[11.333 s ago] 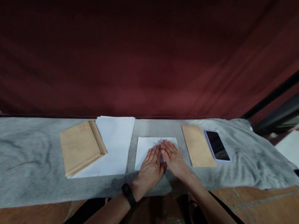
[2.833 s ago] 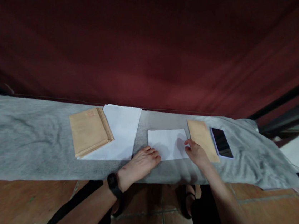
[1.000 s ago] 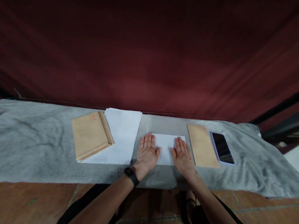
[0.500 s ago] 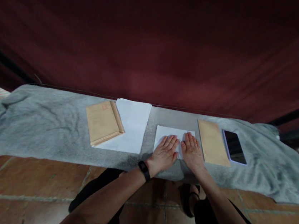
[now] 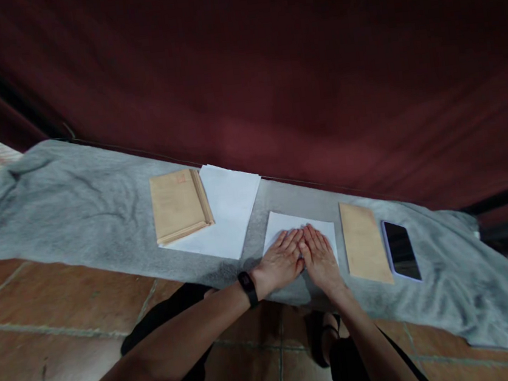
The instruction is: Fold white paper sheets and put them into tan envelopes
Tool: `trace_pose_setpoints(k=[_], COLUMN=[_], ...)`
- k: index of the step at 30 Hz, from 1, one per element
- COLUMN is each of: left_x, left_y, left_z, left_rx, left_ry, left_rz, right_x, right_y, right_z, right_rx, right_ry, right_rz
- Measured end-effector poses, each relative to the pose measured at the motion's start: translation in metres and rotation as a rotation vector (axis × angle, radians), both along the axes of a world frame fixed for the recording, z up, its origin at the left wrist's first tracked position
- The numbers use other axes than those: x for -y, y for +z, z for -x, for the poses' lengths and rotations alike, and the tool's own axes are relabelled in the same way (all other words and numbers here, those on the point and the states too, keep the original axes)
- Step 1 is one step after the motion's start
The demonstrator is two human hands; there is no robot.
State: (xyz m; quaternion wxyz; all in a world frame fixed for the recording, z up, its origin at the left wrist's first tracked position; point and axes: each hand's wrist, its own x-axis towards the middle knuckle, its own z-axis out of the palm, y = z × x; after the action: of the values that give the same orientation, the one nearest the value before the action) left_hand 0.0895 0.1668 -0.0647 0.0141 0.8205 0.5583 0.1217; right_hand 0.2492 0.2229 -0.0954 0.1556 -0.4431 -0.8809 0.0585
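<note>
Both palms lie flat on a white sheet of paper (image 5: 285, 219), which looks folded, on the grey cloth. My left hand (image 5: 281, 261) has its fingers stretched out and covers the sheet's lower left part. Beside it, my right hand (image 5: 320, 257) also lies flat with long fingers, its fingertips touching those of my left hand. Just right of the sheet is a single brown envelope (image 5: 365, 244). Over to the left, a stack of brown envelopes (image 5: 178, 204) rests partly on larger white sheets (image 5: 231, 208).
A phone (image 5: 401, 250) with a dark screen lies right of the single envelope. Grey cloth (image 5: 85, 203) covers the long narrow surface. Behind it hangs a dark red curtain (image 5: 247, 93); a tiled floor (image 5: 65, 304) shows below.
My right hand has slid left across the paper until it meets my left hand. My left hand stays flat in about the same place. The view has shifted slightly.
</note>
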Motion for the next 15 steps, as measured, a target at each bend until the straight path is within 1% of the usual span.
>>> trace_pose_setpoints(k=[4, 10, 15], left_x=[0.001, -0.003, -0.009], left_y=[-0.003, -0.008, -0.014], left_z=[0.003, 0.012, 0.024], left_rx=[0.015, 0.026, 0.020], left_ry=[0.011, 0.062, 0.145], left_rz=[-0.004, -0.012, -0.014], right_x=[0.000, 0.000, 0.001], right_y=[0.000, 0.001, 0.000], right_z=[-0.002, -0.006, -0.012], right_rx=[0.039, 0.061, 0.066], right_ry=[0.002, -0.073, -0.113], right_rz=[-0.038, -0.077, -0.092])
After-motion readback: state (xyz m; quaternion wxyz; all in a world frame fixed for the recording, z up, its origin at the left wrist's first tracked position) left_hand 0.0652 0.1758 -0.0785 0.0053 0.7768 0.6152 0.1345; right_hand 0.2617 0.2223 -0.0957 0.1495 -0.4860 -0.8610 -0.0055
